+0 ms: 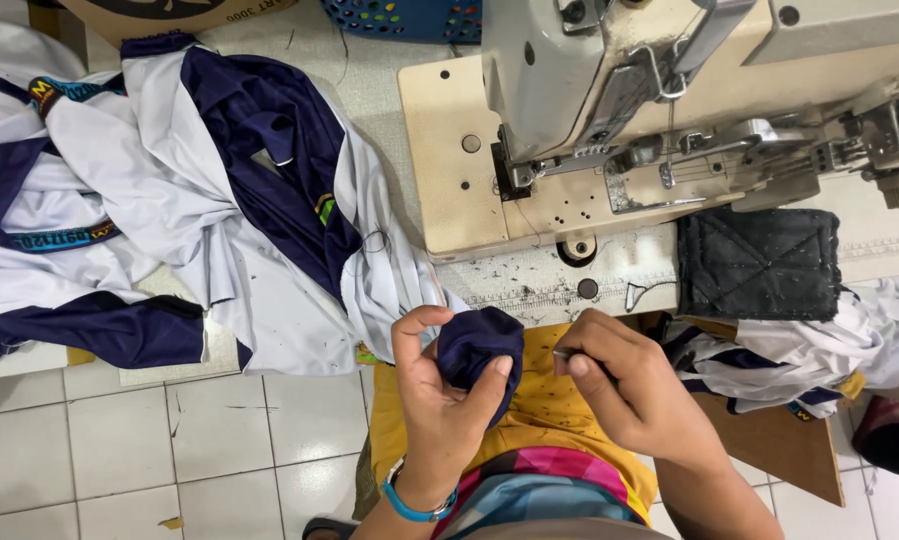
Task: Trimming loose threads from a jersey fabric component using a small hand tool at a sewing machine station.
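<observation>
The left hand is closest to us, with a blue band on its wrist. Its fingers and thumb are curled around a bunched piece of dark blue cloth and hold it tight, just above the person's lap. The right hand is just beside it. Its fingers are pinched close together on something small and thin, maybe a little tool, but it is too tiny to tell.

The dark blue cloth looks soft, thin and light. It bends and folds any way you push it. It may be a bit slippery, so I think a pinch on a folded edge or seam would hold it best, like the left hand does now. It should not break, but it could slide or come loose.

Under the hands is a yellow shirt. A bit farther, a big pile of white and dark blue clothes lies on the table to the left. More clothes hang on the right. A dark padded cloth sits on the table. Farthest away is the cream sewing machine.
</observation>
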